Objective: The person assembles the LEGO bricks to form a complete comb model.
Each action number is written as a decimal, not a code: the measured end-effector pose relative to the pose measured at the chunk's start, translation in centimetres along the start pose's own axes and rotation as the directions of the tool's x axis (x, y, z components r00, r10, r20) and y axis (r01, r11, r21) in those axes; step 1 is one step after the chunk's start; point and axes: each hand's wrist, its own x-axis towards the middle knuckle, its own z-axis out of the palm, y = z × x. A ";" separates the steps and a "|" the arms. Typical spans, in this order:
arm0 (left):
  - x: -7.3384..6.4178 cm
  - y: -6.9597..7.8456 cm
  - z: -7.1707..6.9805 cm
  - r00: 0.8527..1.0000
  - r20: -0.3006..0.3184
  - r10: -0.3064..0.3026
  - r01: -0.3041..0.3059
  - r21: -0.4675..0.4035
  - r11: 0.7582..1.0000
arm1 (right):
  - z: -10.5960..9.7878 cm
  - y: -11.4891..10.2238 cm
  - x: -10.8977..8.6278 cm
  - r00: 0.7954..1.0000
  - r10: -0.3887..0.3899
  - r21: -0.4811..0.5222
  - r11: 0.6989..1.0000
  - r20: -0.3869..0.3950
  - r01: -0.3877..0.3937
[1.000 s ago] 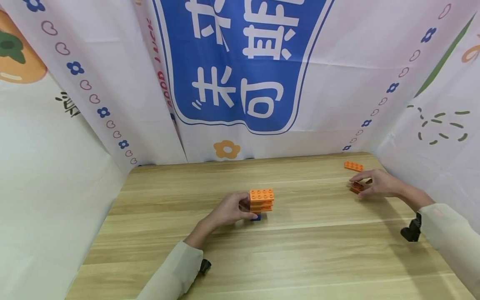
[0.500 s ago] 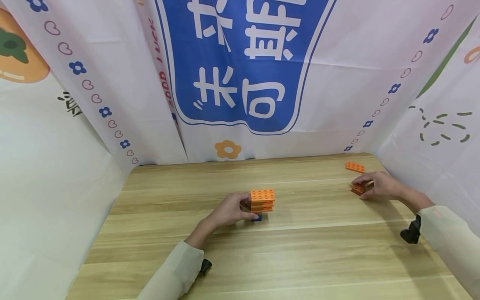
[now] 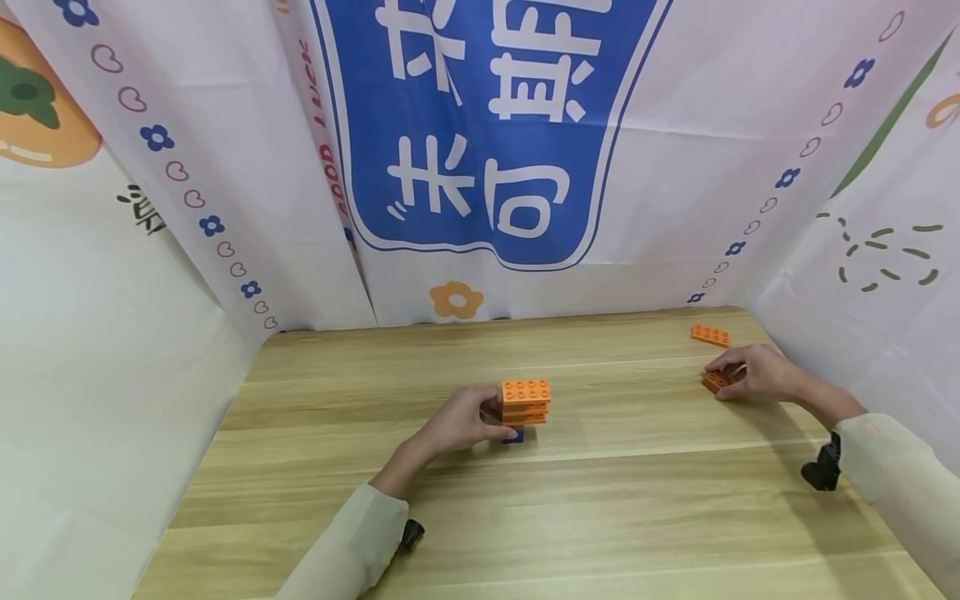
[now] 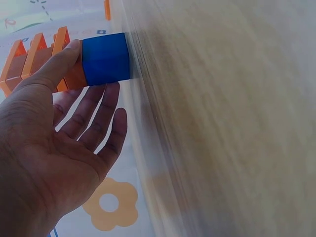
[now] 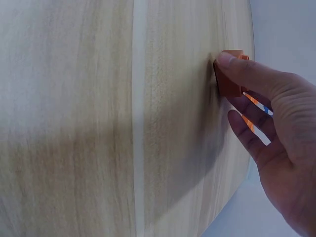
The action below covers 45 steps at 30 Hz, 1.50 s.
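Note:
At the middle of the table, my left hand (image 3: pixel 457 421) grips a stack of toy building bricks (image 3: pixel 526 392) between thumb and fingers. The stack has a blue brick (image 4: pixel 105 59) at its base, touching the tabletop, with brown-orange bricks and wider bright orange ones alternating above. In the left wrist view the thumb lies along the stack's side. Over at the right, my right hand (image 3: pixel 761 372) pinches a small brown-orange brick (image 5: pixel 228 81) by its sides, low at the tabletop. The fingers partly cover this brick.
A flat orange brick (image 3: pixel 709 335) with studs up lies just beyond the right hand, near the back right corner. The wood-grain table (image 3: pixel 600 517) is bordered by white printed cloth (image 3: pixel 675 192) at the back and both sides.
The right thumb and fingers have closed on the brown-orange brick, which shifts only slightly. The left hand and its stack stay in place.

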 end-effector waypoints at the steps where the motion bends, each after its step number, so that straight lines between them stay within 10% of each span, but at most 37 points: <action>1: 0.0 0.0 0.0 1.000 0.000 -0.002 0.002 -0.001 1.000 | 0.0 0.0 0.0 1.000 0.006 -0.009 1.000 -0.005 -0.006; 28: 0.1 -0.2 0.0 1.000 -0.007 0.012 -0.012 -0.008 1.000 | 0.3 -3.6 1.0 0.997 0.010 -0.046 0.999 -0.081 -0.014; 45: 0.0 0.0 0.0 1.000 -0.004 0.005 -0.005 -0.019 1.000 | 1.4 -8.1 3.1 0.964 -0.207 -0.065 0.978 -0.165 0.199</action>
